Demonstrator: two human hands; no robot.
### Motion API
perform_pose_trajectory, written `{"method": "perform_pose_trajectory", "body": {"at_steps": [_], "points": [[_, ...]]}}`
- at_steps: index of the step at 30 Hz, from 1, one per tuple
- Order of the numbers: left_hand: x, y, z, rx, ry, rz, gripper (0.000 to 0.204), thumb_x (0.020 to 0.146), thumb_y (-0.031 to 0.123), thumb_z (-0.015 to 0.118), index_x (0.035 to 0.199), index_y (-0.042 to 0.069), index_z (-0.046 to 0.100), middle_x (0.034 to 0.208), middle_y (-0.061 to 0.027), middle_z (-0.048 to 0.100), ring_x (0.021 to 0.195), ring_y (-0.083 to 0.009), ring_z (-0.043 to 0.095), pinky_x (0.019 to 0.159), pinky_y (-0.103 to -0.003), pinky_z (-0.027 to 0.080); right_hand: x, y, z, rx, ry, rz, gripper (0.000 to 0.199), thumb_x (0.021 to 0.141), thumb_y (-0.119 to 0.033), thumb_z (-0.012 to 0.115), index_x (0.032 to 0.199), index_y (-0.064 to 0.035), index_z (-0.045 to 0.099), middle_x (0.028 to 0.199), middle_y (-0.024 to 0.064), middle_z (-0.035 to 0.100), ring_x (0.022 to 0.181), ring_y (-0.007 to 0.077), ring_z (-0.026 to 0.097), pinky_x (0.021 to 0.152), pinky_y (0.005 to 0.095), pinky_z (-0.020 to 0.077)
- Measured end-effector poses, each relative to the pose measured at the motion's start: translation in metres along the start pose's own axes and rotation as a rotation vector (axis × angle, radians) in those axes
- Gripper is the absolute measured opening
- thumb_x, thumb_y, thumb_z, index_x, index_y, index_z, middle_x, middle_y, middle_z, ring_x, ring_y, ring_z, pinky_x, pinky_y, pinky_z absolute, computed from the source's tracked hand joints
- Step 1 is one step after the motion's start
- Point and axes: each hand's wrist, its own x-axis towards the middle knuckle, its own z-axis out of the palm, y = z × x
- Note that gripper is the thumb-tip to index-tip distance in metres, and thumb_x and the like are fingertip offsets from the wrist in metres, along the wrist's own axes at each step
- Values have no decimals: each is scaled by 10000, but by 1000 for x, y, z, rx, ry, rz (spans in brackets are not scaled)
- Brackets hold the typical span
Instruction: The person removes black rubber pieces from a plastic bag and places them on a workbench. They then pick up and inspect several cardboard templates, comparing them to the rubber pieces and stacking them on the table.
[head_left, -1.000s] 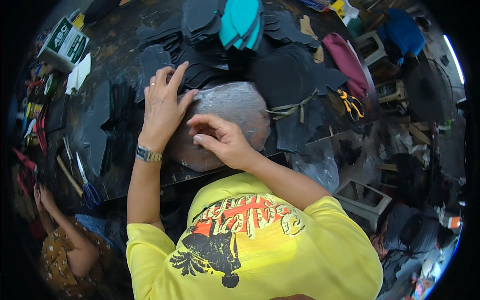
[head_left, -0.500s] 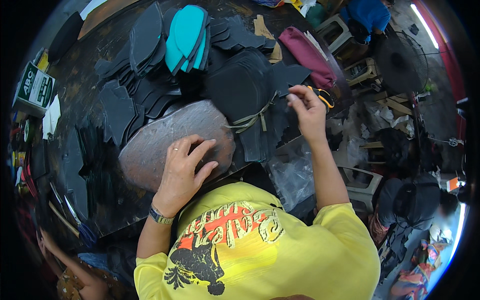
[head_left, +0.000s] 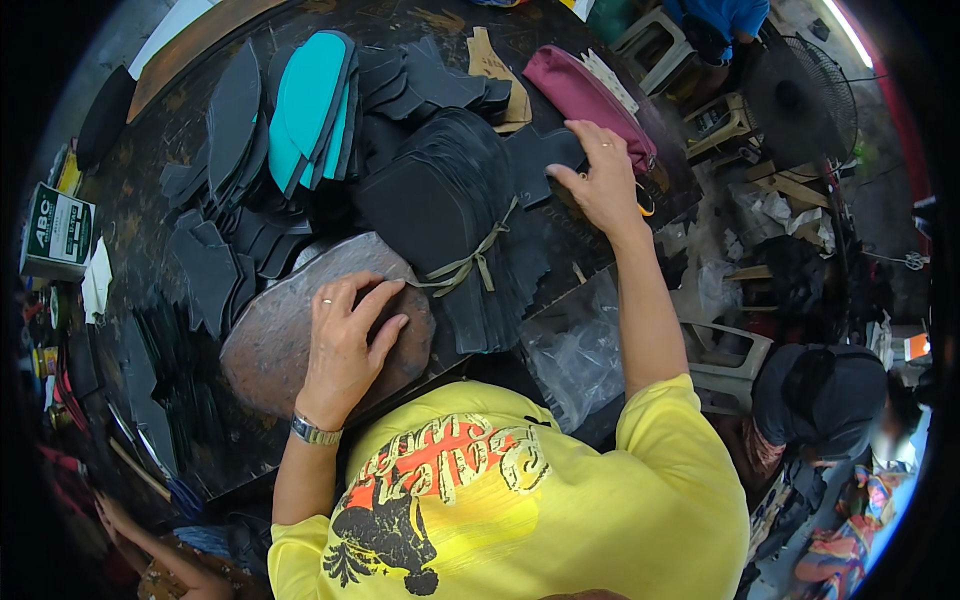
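My left hand (head_left: 345,330) rests on a brown, worn, stone-like slab (head_left: 260,350) near the table's front edge, fingers bent and apart, gripping nothing. Further right, my right hand (head_left: 608,185) reaches over the table with thumb and fingers spread around the edge of a flat black cut piece (head_left: 540,165); the fingertips seem to touch it. Between the hands lies a thick stack of black cut pieces (head_left: 430,200), bound with a greenish cloth tie (head_left: 470,262). Orange-handled scissors (head_left: 645,203) lie mostly hidden behind my right wrist.
Beyond are teal pieces (head_left: 308,110), more black pieces (head_left: 235,125), a brown card pattern (head_left: 500,85) and a maroon pouch (head_left: 590,100). A green-and-white can (head_left: 60,230) stands at far left. Another person's arm (head_left: 150,545) shows at lower left; a fan (head_left: 800,100) stands right.
My right hand has moved farther over the table, and its fingers have spread from near closed to wide around the black piece. My left hand stays on the slab. The view has shifted slightly.
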Motion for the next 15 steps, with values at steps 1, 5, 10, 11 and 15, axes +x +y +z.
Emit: {"method": "perform_pose_trajectory", "body": {"at_steps": [1, 5, 10, 11, 15], "points": [[1, -1, 1, 11, 8, 5, 352, 799, 117, 762, 1139, 70, 684, 1137, -109, 605, 1098, -305, 550, 990, -434, 402, 3, -3, 0, -54, -46, 4, 660, 762, -324, 794, 1337, -93, 564, 1365, 181, 568, 1257, 373, 486, 1043, 449, 397], [0, -5, 2, -6, 9, -3, 343, 798, 123, 763, 1130, 74, 689, 1137, -98, 608, 1095, -301, 550, 991, -433, 397, 12, -11, -2, -114, -178, 94, 756, 708, -346, 838, 1365, -121, 540, 1292, 165, 589, 1244, 357, 504, 1031, 434, 399], [-2, -7, 4, -7, 20, -1, 341, 797, 117, 761, 1128, 78, 691, 1142, -89, 608, 1104, -298, 544, 997, -428, 390, 7, -6, -7, 51, -77, 229, 519, 720, -240, 828, 1188, -91, 661, 1084, 148, 677, 1038, 318, 638, 916, 402, 475], [-3, -7, 3, -24, 29, -2, 324, 800, 105, 758, 1116, 75, 696, 1132, -90, 614, 1091, -297, 554, 984, -420, 406, 4, -3, -10, 154, -42, 290, 450, 725, -216, 819, 1132, -82, 680, 1018, 143, 688, 963, 308, 653, 873, 387, 489], [-8, -7, 0, -219, 81, -110, 269, 824, 31, 724, 1092, 53, 707, 1106, -101, 633, 1044, -267, 599, 933, -360, 461, -5, 7, -38, 444, 124, 428, 213, 780, -108, 779, 963, -19, 717, 809, 66, 712, 752, 140, 654, 724, 290, 507]]}}
